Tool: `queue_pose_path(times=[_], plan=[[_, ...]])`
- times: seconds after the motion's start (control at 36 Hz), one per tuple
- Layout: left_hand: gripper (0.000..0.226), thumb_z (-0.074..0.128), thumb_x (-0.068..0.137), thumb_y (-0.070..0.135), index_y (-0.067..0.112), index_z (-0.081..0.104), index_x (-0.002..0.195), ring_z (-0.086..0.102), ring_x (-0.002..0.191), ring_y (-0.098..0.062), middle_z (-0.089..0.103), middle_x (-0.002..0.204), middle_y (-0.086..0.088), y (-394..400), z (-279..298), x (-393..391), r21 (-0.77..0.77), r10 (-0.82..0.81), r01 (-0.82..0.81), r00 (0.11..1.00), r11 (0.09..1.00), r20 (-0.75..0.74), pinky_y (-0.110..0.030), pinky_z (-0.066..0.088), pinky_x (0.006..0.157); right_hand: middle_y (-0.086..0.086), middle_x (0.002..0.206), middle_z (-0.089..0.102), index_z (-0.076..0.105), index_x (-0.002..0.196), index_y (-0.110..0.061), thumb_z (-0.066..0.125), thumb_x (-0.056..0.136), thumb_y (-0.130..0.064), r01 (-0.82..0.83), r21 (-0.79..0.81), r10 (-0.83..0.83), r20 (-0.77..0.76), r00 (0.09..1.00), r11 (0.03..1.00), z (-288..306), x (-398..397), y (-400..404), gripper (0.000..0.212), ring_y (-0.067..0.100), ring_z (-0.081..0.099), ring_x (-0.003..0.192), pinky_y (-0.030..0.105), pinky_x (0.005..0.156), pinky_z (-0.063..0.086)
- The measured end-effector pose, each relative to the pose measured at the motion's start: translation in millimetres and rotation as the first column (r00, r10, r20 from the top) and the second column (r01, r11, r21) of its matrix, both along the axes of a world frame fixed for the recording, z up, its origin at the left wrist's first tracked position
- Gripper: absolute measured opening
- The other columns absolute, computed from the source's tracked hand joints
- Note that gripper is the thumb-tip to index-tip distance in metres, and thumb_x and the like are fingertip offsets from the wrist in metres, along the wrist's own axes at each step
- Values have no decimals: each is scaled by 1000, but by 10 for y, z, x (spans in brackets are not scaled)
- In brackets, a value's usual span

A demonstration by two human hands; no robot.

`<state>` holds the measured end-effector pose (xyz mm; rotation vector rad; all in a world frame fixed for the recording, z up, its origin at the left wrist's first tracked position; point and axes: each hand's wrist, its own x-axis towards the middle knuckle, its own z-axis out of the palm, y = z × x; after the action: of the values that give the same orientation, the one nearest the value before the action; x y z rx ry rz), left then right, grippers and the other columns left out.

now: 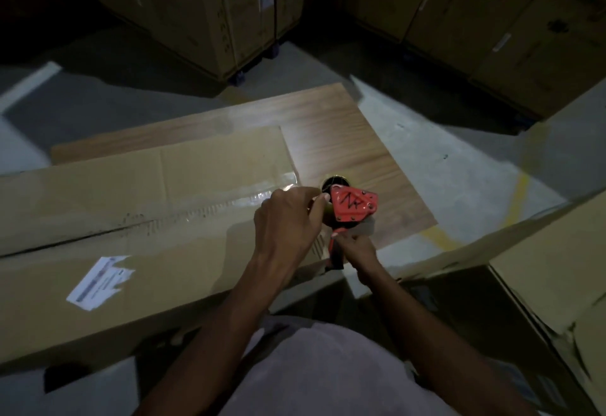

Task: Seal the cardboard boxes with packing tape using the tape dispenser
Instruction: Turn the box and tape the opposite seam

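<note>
Long flat brown cardboard box (137, 206), clear tape strip along its centre seam, ends just beside the left hand (288, 219). Left hand's fingers curl against the red plastic tape dispenser (352, 209) at the box's end; right hand (355, 247), just below it, grips the handle. Risks: tape tearing ragged if the pull is crooked; dim light hiding a lifted tape end.

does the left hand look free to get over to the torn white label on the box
Probably not right away. The left hand is occupied at the red tape dispenser at the box's right end. The white label lies uncovered on the box top, so nothing blocks the way once it lets go.
</note>
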<state>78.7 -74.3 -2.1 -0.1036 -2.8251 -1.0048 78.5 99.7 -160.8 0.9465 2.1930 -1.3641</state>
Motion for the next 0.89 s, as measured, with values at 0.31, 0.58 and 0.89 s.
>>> queue_pose_path(times=[0.31,0.58,0.89], plan=[[31,55,101,39,20,75,88,67,70,-16,72,73,1,259,-205,334,52,186,-186,983,981,13,-41,56,64,32,127,63,55,127,6,59,96,7,-184,-35,187,105,977,982,-134,-248,-76,31,47,66,113,57,94,59],[24,59,99,37,26,80,94,67,70,-11,74,76,8,311,-173,399,105,269,-266,963,958,-13,-29,53,63,20,102,71,65,96,-10,67,87,-18,-83,47,88,-103,991,995,31,-116,180,12,38,69,97,52,89,59],[34,60,100,29,22,72,69,67,59,-4,70,61,9,235,-249,159,230,211,-213,977,950,32,-37,60,68,8,74,74,68,89,-11,68,98,-23,-50,-210,-62,-493,868,977,859,50,367,15,24,72,59,32,46,51]])
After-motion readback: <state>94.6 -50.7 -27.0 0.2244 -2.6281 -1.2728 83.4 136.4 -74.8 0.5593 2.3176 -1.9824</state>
